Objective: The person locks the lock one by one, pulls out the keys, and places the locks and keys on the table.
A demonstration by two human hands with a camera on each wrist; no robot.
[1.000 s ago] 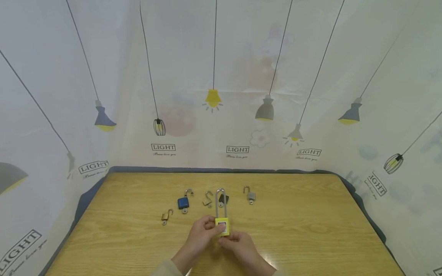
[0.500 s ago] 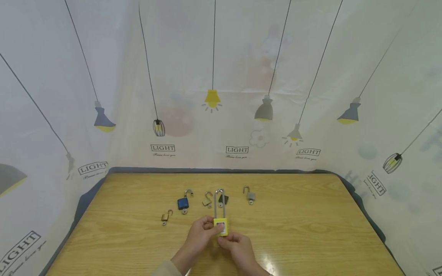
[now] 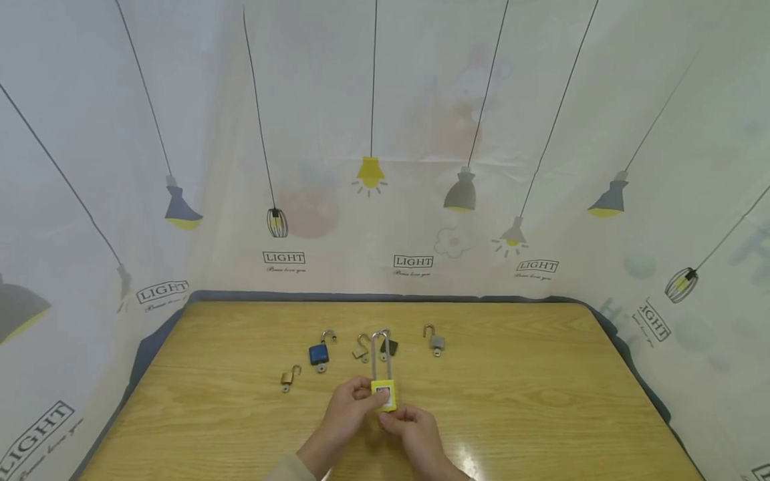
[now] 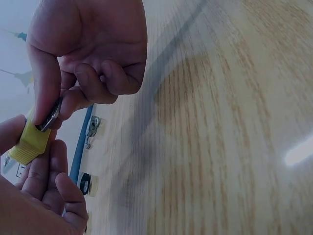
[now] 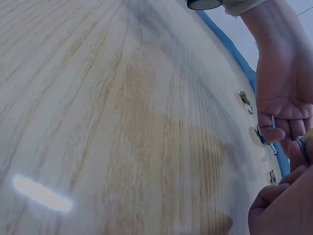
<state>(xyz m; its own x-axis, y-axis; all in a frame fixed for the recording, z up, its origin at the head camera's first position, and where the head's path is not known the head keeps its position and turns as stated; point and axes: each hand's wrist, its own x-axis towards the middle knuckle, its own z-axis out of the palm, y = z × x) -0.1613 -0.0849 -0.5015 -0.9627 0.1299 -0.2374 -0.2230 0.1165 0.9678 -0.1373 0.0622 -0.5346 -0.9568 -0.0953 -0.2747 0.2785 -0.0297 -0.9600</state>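
Over the front middle of the table, my left hand (image 3: pixel 349 407) grips a yellow padlock (image 3: pixel 390 405) by its body, thumb across the label. Its long metal shackle (image 3: pixel 373 364) points away from me. Just below the body, my right hand (image 3: pixel 418 431) pinches a key (image 4: pixel 50 117) between thumb and index finger. In the left wrist view the key's flat head shows right at the padlock's underside; its blade is hidden. The right wrist view catches only a bit of the key (image 5: pixel 302 147) and a yellow corner at its edge.
Behind the hands on the wooden table (image 3: pixel 541 387) lie a brass padlock (image 3: pixel 287 379), a blue padlock (image 3: pixel 319 354), a small pale padlock (image 3: pixel 360 352), a black padlock (image 3: pixel 391 348) and a grey padlock (image 3: pixel 438 343). A lamp-print curtain (image 3: pixel 415 220) surrounds the table.
The yellow padlock has shifted slightly left, its shackle swinging left across the black padlock behind. Both hands keep their hold, and the right hand has moved slightly left with it.
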